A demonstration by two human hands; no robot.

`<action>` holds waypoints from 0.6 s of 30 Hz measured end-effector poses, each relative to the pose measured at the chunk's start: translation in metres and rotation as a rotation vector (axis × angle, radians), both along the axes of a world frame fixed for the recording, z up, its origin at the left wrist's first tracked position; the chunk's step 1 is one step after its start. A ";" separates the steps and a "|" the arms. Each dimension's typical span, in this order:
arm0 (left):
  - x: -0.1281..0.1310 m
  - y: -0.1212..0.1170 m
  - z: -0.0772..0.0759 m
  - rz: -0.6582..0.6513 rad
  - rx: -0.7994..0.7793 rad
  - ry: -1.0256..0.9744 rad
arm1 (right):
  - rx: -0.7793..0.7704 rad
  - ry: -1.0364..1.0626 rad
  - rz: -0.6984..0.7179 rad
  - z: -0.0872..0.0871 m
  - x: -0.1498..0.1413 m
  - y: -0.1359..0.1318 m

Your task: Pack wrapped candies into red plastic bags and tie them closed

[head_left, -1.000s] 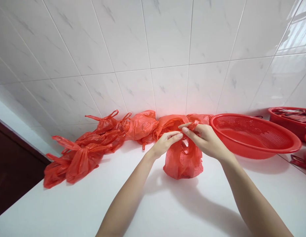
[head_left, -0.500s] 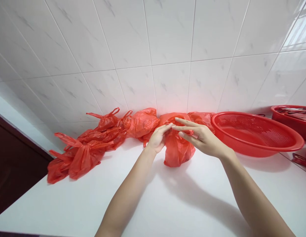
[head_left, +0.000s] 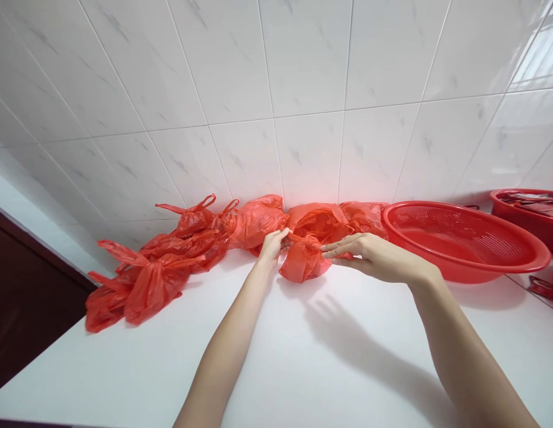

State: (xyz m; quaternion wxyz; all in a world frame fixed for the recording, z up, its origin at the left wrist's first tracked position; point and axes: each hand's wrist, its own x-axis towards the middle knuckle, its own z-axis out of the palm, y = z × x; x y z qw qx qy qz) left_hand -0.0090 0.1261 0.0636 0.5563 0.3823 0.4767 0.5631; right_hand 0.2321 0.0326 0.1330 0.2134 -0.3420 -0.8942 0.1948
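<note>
A small red plastic bag [head_left: 304, 261] with a knot at its top hangs just over the white surface between my hands. My left hand [head_left: 273, 245] pinches one of its handles on the left. At the right side of the knot, my right hand [head_left: 363, 252] has its fingers pressed together on the other end of the bag; part of that end is hidden behind them. Right behind it, against the wall, lies an open red plastic bag [head_left: 319, 211], with another red bag [head_left: 363, 215] to its right.
Several tied red bags [head_left: 156, 285] lie in a row on the left of the white tabletop [head_left: 276, 356]. To the right stand a red mesh basket [head_left: 473, 264] and a red container [head_left: 526, 220] with flat packets inside. A tiled wall [head_left: 303, 59] closes the back.
My hands have moved apart, left hand to the left and right hand slightly right and down. The bag between them has risen and shifted left, its knot now showing.
</note>
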 end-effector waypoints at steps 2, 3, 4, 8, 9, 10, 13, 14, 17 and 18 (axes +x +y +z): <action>0.001 -0.001 0.005 0.008 0.029 -0.003 | -0.023 0.035 -0.003 0.004 0.001 -0.003; 0.002 -0.002 0.008 0.014 0.049 -0.007 | -0.030 0.069 -0.008 0.006 0.001 -0.005; 0.002 -0.003 0.012 0.024 0.069 -0.013 | -0.035 0.116 -0.015 0.008 0.002 -0.006; 0.007 -0.020 0.033 -0.003 0.267 -0.029 | -0.082 0.383 -0.040 0.012 0.000 -0.011; 0.009 -0.027 0.039 -0.048 0.347 -0.014 | -0.107 0.430 -0.038 0.011 -0.001 -0.011; 0.010 -0.036 0.045 -0.107 0.430 0.011 | -0.130 0.456 -0.036 0.010 -0.003 -0.010; 0.017 -0.062 0.057 -0.307 0.634 0.136 | -0.163 0.455 -0.019 0.004 -0.011 -0.005; 0.020 -0.070 0.058 -0.358 0.690 0.182 | -0.170 0.449 0.002 0.001 -0.013 -0.002; 0.026 -0.084 0.056 -0.407 0.795 0.290 | -0.182 0.494 0.019 -0.004 -0.018 0.002; 0.028 -0.085 0.053 -0.397 0.790 0.326 | -0.177 0.535 -0.005 -0.004 -0.019 0.003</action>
